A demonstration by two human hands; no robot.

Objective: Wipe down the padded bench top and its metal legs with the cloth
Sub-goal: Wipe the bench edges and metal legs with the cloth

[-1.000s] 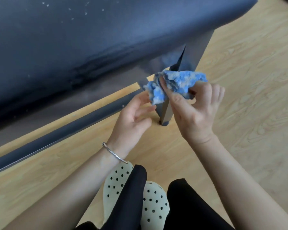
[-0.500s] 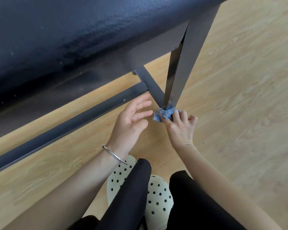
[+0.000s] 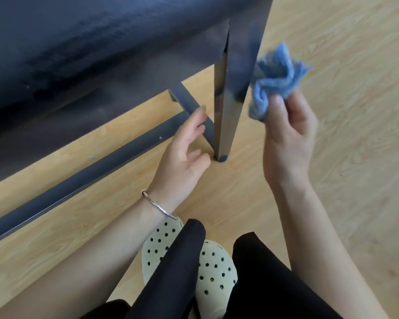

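Holding the crumpled blue cloth: right hand, raised off the floor, thumb and curled fingers pinching the wad's lower edge. Most of the cloth bunches above the fingertips; one loose fold hangs at lower left beside the thumb. Cloth is a ball, no clear long axis. It sits just right of the grey metal leg, around the leg's upper half. Motion blur there, so cannot tell if it touches the metal.

Left hand: open, holds nothing. Fingers loosely extended, palm turned toward the leg, thumb near the leg's foot. Fingertips overlap the grey diagonal brace in view; cannot tell contact. Thin silver bangle on that wrist.

Leg long axis: near upright, from the frame under the dark padded bench top down to a round dark foot cap on the light wood-plank floor. Leg tapers toward the foot. Bench top long axis runs lower left to upper right across the upper half of the view. Grey metal floor rail runs parallel below it and meets the brace left of the leg.

Bottom of view: black trouser legs over cream perforated clogs.
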